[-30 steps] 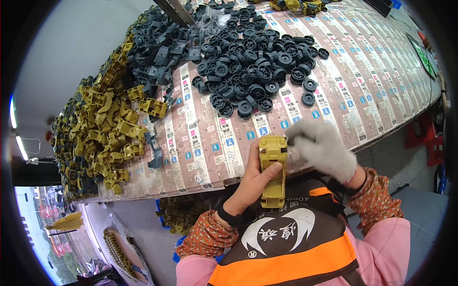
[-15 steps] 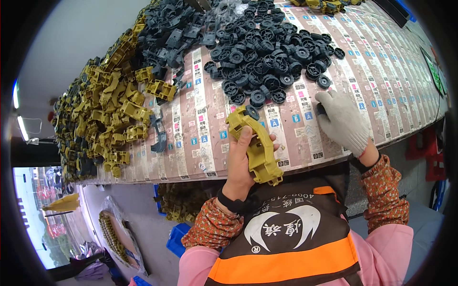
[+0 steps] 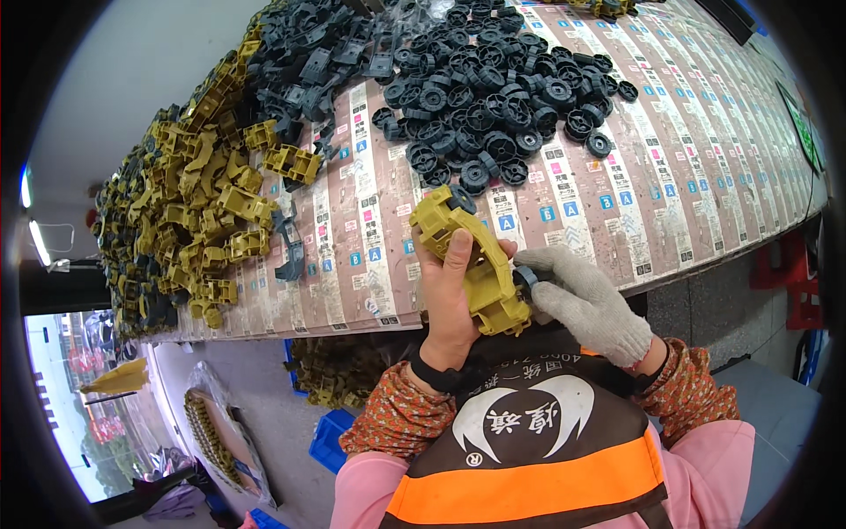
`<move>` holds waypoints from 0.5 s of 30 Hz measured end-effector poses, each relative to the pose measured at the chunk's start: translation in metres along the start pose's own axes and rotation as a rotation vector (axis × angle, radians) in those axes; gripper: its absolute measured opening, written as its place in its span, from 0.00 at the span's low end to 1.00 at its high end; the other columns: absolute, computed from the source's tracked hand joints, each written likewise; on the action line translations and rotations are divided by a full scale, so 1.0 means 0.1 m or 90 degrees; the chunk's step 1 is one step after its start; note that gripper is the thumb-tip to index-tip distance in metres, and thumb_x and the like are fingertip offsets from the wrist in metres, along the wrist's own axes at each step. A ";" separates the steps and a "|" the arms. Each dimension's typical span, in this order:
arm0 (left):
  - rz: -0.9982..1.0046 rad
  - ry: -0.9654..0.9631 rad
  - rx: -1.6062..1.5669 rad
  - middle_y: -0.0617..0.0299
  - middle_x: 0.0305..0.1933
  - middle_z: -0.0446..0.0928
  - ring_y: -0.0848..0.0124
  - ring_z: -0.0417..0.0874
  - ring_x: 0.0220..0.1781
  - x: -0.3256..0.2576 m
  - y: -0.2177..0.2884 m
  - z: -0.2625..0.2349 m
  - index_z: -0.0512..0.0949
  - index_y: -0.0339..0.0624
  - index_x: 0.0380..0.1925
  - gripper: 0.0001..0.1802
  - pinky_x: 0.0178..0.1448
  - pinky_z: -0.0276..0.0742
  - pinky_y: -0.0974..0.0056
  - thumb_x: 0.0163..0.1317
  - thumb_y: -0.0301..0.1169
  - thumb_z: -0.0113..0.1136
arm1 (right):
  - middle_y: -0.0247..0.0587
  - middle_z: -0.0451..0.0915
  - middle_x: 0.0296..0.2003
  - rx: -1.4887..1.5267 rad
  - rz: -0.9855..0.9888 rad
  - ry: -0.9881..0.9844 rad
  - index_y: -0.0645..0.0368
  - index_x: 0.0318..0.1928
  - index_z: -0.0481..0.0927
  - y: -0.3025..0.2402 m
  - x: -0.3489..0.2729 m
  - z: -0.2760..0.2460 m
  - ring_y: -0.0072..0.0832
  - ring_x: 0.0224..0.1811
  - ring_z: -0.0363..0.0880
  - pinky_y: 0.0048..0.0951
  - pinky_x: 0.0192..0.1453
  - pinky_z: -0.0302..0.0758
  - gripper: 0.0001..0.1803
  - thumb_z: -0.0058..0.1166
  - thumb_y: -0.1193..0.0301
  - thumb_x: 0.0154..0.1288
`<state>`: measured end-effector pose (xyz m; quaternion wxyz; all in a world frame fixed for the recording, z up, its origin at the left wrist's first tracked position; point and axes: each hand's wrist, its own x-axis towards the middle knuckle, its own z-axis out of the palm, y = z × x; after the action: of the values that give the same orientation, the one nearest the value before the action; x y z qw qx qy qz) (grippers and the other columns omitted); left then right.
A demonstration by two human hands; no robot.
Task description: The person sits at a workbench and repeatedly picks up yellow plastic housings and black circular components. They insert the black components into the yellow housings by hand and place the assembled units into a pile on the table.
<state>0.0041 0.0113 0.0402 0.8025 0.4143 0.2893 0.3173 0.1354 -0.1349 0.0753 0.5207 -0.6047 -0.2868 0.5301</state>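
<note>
Beside black wheels (image 3: pixel 493 106), gloved right hand (image 3: pixel 586 300) seemingly presses yellow chassis (image 3: pixel 471 256)

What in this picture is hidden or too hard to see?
- Black wheel, head view: the gloved right hand covers most of it.
- Yellow toy car body, head view: the bare left hand hides its middle.
- Yellow parts pile, head view: its far left blurs into the dark fisheye rim.

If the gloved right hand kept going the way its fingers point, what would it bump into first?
The right hand points left, pinching a small black wheel against the yellow toy car body held by the left hand. It would likely press into that body at once.
</note>
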 end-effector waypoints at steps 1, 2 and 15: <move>0.013 0.002 0.003 0.51 0.44 0.86 0.60 0.91 0.45 0.00 -0.01 0.01 0.72 0.45 0.56 0.21 0.50 0.89 0.57 0.79 0.49 0.59 | 0.39 0.83 0.48 -0.014 -0.012 0.010 0.68 0.67 0.76 -0.01 -0.01 0.01 0.20 0.45 0.82 0.28 0.50 0.81 0.22 0.52 0.74 0.77; 0.027 0.004 0.006 0.51 0.43 0.86 0.60 0.91 0.45 -0.01 -0.02 0.03 0.71 0.45 0.57 0.21 0.49 0.89 0.57 0.79 0.48 0.59 | 0.40 0.83 0.47 -0.029 -0.025 0.021 0.68 0.67 0.76 -0.03 -0.02 0.02 0.20 0.44 0.82 0.28 0.49 0.81 0.22 0.53 0.74 0.77; 0.213 -0.072 -0.039 0.59 0.69 0.69 0.65 0.82 0.62 -0.07 -0.20 0.09 0.55 0.51 0.76 0.42 0.65 0.87 0.51 0.70 0.22 0.69 | 0.66 0.84 0.41 -0.355 -0.311 0.135 0.72 0.66 0.73 0.19 -0.13 0.21 0.61 0.42 0.86 0.50 0.45 0.81 0.28 0.51 0.82 0.65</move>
<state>0.0119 -0.0073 0.0290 0.7658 0.4491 0.1611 0.4311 0.1079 -0.1451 0.0642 0.4742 -0.6885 -0.4997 0.2267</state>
